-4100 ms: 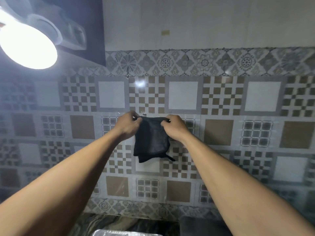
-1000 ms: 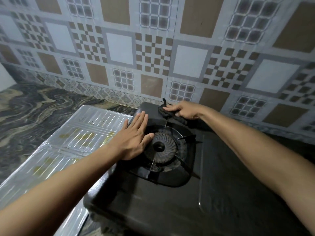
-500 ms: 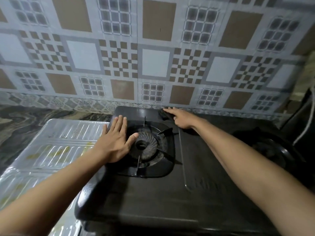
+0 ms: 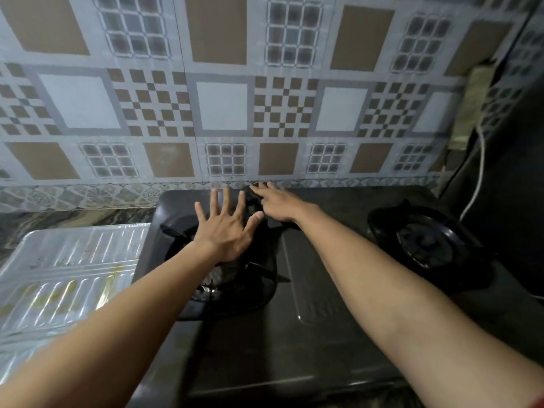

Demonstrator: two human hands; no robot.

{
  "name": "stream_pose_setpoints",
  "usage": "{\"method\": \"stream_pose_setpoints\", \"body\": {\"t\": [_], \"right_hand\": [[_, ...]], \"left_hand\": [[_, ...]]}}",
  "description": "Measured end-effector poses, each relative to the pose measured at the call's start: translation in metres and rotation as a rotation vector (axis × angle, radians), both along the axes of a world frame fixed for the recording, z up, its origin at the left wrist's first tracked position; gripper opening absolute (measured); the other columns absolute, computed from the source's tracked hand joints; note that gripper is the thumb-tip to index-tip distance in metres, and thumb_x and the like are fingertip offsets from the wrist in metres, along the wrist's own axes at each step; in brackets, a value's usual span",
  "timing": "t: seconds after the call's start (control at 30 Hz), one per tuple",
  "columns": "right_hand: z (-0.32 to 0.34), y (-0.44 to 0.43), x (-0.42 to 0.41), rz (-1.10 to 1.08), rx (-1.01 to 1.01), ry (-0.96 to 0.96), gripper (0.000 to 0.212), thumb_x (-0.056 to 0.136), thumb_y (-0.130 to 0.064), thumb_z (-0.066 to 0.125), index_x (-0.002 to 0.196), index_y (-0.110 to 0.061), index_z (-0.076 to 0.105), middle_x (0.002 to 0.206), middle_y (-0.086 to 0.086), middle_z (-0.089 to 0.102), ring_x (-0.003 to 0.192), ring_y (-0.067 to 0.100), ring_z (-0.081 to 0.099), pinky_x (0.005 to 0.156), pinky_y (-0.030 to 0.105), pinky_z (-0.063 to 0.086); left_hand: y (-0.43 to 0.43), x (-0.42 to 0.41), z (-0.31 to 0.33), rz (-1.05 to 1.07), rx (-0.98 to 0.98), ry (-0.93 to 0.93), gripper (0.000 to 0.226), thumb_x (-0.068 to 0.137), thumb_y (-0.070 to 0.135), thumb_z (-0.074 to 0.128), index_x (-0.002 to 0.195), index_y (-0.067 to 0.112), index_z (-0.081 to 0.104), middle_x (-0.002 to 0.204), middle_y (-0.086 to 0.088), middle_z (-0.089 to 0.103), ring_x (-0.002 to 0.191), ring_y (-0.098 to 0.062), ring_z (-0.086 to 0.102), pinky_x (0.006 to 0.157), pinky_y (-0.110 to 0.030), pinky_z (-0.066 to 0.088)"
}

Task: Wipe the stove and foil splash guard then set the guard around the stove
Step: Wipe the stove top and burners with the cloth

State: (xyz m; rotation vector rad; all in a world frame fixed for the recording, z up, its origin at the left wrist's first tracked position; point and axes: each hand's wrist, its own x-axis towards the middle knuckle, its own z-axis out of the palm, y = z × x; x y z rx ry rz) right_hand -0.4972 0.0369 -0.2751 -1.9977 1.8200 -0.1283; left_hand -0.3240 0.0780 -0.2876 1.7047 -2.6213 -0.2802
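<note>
Stove (image 4: 294, 334): black 2-burner gas hob, the landmark; its front edge is nearest the camera, its back edge sits close to the wall.
Left burner (image 4: 235, 278): on the stove's left half, partly under the left hand; pan-support prongs show below the palm.
Left hand (image 4: 226, 231): flat and spread wide, all 5 digits splayed, holding nothing; whether it presses on the stove or hovers over the left burner, cannot tell.
Right burner (image 4: 426, 240): on the stove's right half, uncovered, well apart from both hands.
Cloth (image 4: 254, 203): dark rag at the stove's back edge, between the 2 hands, mostly hidden.
Right hand (image 4: 276, 203): laid palm-down on the cloth, fingers extended rather than curled; pressing it to the stove top.
Foil splash guard (image 4: 67, 275): lies flat on the counter just left of the stove, ribbed, silvery, with yellowish stains; not yet set around the stove.
Guard handling, judged: thin foil, light, easily creased or torn, edges possibly sharp; best lifted with 2 hands at opposite rims, wiped with light pressure.
Cloth handling, judged: soft, limp, bunches easily; keep a flat palm on it.
Containers: none seen.
Cable (image 4: 478, 175): white, hanging beyond the stove's right end.
Tiled wall (image 4: 220, 107): patterned, directly behind the stove.
Step, judged: wiping the stove's rear-left area.
</note>
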Motion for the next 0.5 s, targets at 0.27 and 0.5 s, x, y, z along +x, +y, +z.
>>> {"method": "stream_pose_setpoints", "body": {"t": [0.27, 0.5], "right_hand": [[-0.006, 0.005, -0.042, -0.074, 0.012, 0.089, 0.055, 0.109, -0.029, 0.023, 0.158, -0.012, 0.004, 0.166, 0.01, -0.001, 0.152, 0.029, -0.002, 0.121, 0.045, -0.001], [-0.013, 0.021, -0.113, -0.347, 0.029, 0.146, 0.073, 0.103, -0.055, 0.015, 0.157, -0.012, -0.008, 0.165, 0.014, -0.012, 0.151, 0.032, -0.01, 0.122, 0.047, -0.005]], "left_hand": [[-0.004, -0.013, -0.005, 0.073, 0.054, -0.098, 0.113, 0.061, 0.083, -0.031, 0.158, 0.031, -0.006, 0.164, -0.009, -0.023, 0.145, -0.036, -0.034, 0.11, -0.071, -0.017], [0.0, -0.037, 0.006, 0.219, 0.089, -0.053, 0.09, 0.085, 0.081, 0.001, 0.154, 0.029, -0.021, 0.16, -0.013, -0.031, 0.143, -0.035, -0.036, 0.111, -0.067, -0.018]]}}
